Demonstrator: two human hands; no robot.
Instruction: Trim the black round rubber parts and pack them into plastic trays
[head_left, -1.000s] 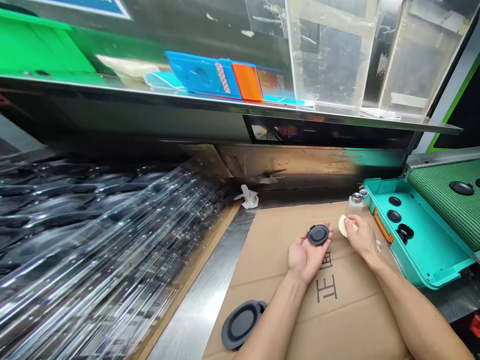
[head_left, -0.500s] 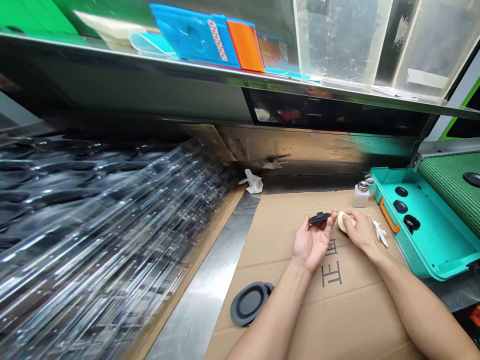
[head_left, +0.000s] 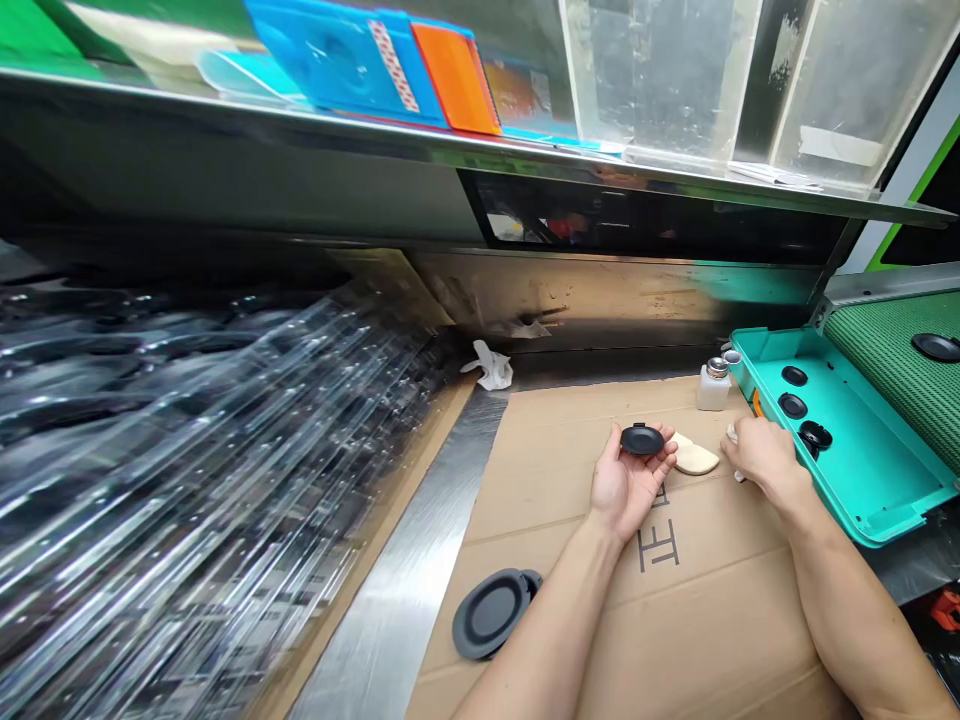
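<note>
A small round black part [head_left: 642,439] rests in my left hand [head_left: 626,480], palm up, with the fingers and thumb around its edge. Flat on the cardboard [head_left: 720,590], just right of that hand, lies a cream-coloured pad [head_left: 695,457]. Farther right, my right hand [head_left: 761,450] is closed on a crumpled white cloth [head_left: 732,436], mostly hidden by the fingers. Behind the pad stands a white bottle with a metal top [head_left: 713,386]. Dark grey round parts [head_left: 491,612] lie beside my left forearm.
On the right, a teal tray [head_left: 870,490] holds several black parts beside a green conveyor belt [head_left: 892,335]. Stacked clear plastic trays [head_left: 247,470] fill the left. A crumpled white glove or tissue [head_left: 493,366] lies at the back. A shelf [head_left: 420,145] crosses above.
My right hand has let go of the cream pad, moved right and closed on the white cloth. The black part in my left hand has tilted, showing its round face.
</note>
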